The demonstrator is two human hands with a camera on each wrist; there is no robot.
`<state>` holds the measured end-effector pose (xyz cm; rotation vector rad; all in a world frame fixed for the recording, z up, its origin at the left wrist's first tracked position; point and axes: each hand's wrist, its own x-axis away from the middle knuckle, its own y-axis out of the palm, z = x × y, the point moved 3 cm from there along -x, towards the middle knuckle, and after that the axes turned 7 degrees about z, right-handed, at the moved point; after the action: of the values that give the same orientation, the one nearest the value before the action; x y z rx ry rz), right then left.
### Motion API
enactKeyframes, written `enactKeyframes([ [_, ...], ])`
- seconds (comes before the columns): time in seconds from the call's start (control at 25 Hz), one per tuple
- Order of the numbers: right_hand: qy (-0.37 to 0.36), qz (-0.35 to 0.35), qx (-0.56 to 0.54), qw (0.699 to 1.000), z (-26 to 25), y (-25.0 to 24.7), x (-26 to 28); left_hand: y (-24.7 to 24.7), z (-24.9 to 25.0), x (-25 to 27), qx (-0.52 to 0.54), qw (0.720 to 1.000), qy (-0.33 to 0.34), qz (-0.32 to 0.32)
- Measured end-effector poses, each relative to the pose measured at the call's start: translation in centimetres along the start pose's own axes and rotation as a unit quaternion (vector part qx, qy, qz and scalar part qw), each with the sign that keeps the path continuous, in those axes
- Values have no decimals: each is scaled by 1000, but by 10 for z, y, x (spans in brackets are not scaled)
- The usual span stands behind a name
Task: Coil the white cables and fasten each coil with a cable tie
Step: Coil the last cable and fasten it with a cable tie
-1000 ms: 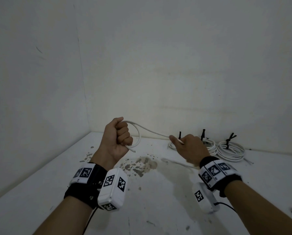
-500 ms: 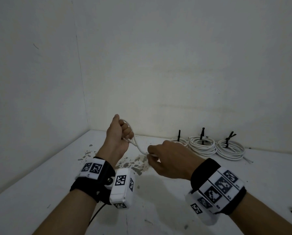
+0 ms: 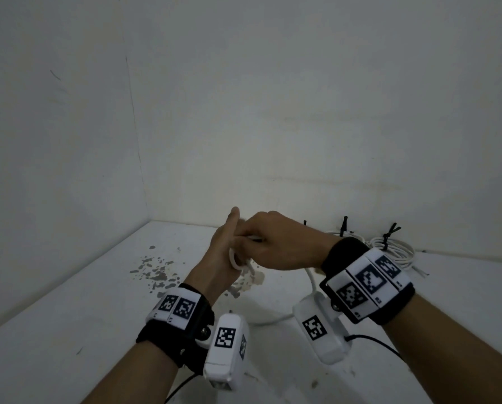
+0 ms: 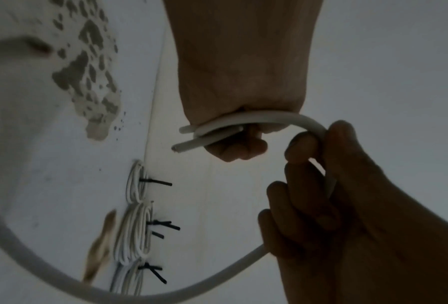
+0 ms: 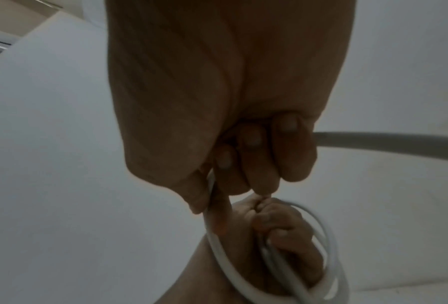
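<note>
My left hand (image 3: 225, 246) is raised above the white tabletop and grips a small coil of white cable (image 3: 236, 262); its curled fingers (image 4: 237, 147) hold the loops, and a cut cable end (image 4: 189, 146) sticks out. My right hand (image 3: 276, 243) sits against the left one and pinches the same cable (image 4: 311, 125) between thumb and fingers (image 5: 256, 156), laying a turn around the left hand. The loose remainder of the cable (image 3: 309, 278) trails down to the table under my right wrist. In the right wrist view the loops (image 5: 329, 246) ring the left fist.
Three finished white coils with black ties lie along the back wall at the right (image 3: 392, 249), also visible in the left wrist view (image 4: 137, 230). A patch of chipped paint (image 3: 156, 272) marks the tabletop. Walls close the left and back sides.
My right hand has moved left from the finished coils up to my left hand, bringing the cable over it. The loop in the left hand has gained a turn.
</note>
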<state>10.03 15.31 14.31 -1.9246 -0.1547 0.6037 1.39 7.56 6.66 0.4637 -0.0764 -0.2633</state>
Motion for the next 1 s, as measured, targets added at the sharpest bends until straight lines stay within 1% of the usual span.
enactKeyframes([
  [0.08,17,28,-7,999,9,-3,-4,1,-4,2,6,1000,-6,-29],
  [0.12,27,50,-4,998,15,-5,-6,1,-3,3,9,999,-22,-43],
  [0.2,51,79,16,995,28,-10,-9,1,1,9,-18,996,-52,-75],
  [0.28,71,82,38,993,40,-11,-12,1,5,14,-47,990,-73,-112],
  [0.36,93,92,54,990,50,-13,-12,0,6,16,-68,985,-77,-140],
  [0.48,125,118,61,983,62,-22,-8,0,3,19,-120,979,-76,-147],
  [0.56,138,124,49,981,67,-25,-6,1,3,21,-124,978,-88,-144],
  [0.72,160,143,-15,977,79,-29,2,-3,4,17,-63,983,-112,-134],
  [0.88,194,118,-105,968,80,-25,18,-5,8,14,30,984,-123,-122],
  [1.0,235,99,-205,945,73,-7,25,-1,13,13,99,976,-120,-152],
])
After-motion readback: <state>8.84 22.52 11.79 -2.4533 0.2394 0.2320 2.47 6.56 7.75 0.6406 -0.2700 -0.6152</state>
